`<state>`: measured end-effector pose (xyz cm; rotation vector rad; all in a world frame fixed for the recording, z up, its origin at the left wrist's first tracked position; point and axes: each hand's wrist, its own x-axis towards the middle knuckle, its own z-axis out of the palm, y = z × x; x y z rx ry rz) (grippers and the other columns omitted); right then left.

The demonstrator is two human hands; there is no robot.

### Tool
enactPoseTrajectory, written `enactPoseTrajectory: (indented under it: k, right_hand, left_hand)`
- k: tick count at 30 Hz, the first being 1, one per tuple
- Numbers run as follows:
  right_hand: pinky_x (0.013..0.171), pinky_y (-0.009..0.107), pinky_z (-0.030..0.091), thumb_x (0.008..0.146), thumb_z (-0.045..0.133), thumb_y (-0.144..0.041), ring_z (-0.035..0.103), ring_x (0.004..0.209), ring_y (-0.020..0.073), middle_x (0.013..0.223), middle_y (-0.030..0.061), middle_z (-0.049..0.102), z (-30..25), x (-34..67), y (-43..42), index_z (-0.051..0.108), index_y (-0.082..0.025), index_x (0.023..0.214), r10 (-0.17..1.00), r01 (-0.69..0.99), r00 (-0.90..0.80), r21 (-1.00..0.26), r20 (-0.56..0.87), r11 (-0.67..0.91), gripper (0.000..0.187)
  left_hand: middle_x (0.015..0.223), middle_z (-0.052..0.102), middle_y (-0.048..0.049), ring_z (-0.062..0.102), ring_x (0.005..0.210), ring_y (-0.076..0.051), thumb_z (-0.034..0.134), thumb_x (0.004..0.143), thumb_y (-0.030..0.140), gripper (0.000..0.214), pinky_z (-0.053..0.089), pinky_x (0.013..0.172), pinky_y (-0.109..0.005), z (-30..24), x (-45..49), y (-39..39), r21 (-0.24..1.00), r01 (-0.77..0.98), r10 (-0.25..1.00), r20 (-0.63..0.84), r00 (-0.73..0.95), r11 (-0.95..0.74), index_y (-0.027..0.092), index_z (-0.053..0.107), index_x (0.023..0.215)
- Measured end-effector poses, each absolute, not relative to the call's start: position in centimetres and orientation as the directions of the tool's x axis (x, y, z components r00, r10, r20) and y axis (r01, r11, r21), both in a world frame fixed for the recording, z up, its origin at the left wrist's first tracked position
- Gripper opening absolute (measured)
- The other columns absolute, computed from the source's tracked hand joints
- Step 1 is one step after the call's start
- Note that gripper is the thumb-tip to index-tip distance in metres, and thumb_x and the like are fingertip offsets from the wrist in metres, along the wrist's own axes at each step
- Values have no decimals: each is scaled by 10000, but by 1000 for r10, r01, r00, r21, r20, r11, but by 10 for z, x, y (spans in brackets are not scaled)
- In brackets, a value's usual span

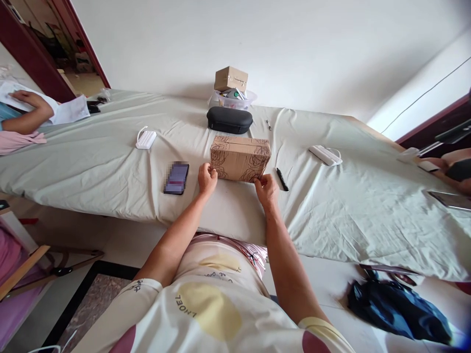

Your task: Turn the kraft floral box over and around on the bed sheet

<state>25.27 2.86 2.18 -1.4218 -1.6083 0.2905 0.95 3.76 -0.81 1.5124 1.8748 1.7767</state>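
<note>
A brown cardboard box (241, 157) printed with dark line drawings lies on the cloth-covered table (110, 162) in front of me. My left hand (207, 179) pinches the box's near left corner with curled fingers. At the near right corner my right hand (266, 189) grips the box the same way. A black pen (282, 179) lies just right of my right hand. A phone (176, 178) lies left of my left hand.
Behind the box sit a black zip case (229, 120), a clear tub (232, 100) with a small cardboard box (231, 78) on top, and a second pen (269, 125). White devices (145, 138) (326, 155) lie either side. Another person's arm (27, 115) rests far left. A dark bag (397, 304) lies on the floor.
</note>
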Motion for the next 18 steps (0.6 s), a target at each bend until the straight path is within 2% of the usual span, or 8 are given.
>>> enactPoseTrajectory:
  k: [2,4,6,8,10,14,16,18]
  right_hand:
    - [860,403,512,875,525,-417,604,838,215,859,43,631,25,254,27,586,-220,870,772,615,158,-673,616,411,206]
    - [905,406,515,909,504,-428,621,974,229,978,64,639,28,256,26,644,-214,981,679,574,231,-661,696,482,265]
    - [892,396,531,915,515,-459,621,1054,234,1089,77,624,28,257,28,659,-220,1075,636,508,315,-691,704,514,322]
    - [823,371,553,903,522,-485,634,1002,218,1134,77,611,26,258,31,644,-223,1128,637,411,401,-750,659,518,366]
    - [758,348,562,896,524,-498,636,899,194,1094,66,618,24,259,34,627,-215,1134,654,316,468,-804,594,504,384]
    - [723,347,571,907,501,-539,634,820,187,970,45,618,23,261,34,613,-204,1062,657,253,530,-840,536,480,386]
    - [733,357,576,906,506,-560,643,834,193,989,46,615,25,262,34,598,-213,1065,638,256,543,-832,546,493,393]
    - [725,353,576,890,548,-566,650,875,199,1070,57,610,26,263,34,567,-232,1132,619,234,552,-817,558,527,413]
  left_hand:
    - [893,643,-47,655,910,-217,626,871,182,149,542,846,-352,-7,10,37,834,506,737,481,-475,-218,222,577,1006]
    - [856,663,-25,679,851,-199,628,896,217,333,550,813,-327,-3,13,34,868,438,779,437,-449,-234,214,555,1221]
    - [827,675,-4,687,743,-177,608,932,268,561,555,727,-293,1,18,29,902,344,830,392,-396,-261,210,408,1453]
    - [840,691,-2,674,634,-156,584,963,338,704,546,636,-268,6,24,22,914,277,859,381,-340,-296,214,252,1571]
    - [924,720,-23,654,562,-133,579,971,402,756,534,586,-256,12,27,15,904,270,860,407,-308,-332,226,203,1603]
    - [1200,710,-97,642,542,-100,584,968,413,689,526,585,-244,18,29,9,872,323,847,457,-271,-368,249,297,1572]
    - [1295,677,-112,652,581,-96,604,955,388,635,537,611,-243,18,29,10,874,320,851,452,-265,-365,257,355,1524]
    - [1277,682,-102,669,633,-106,615,945,378,546,551,636,-248,17,28,12,892,274,867,429,-253,-361,248,415,1437]
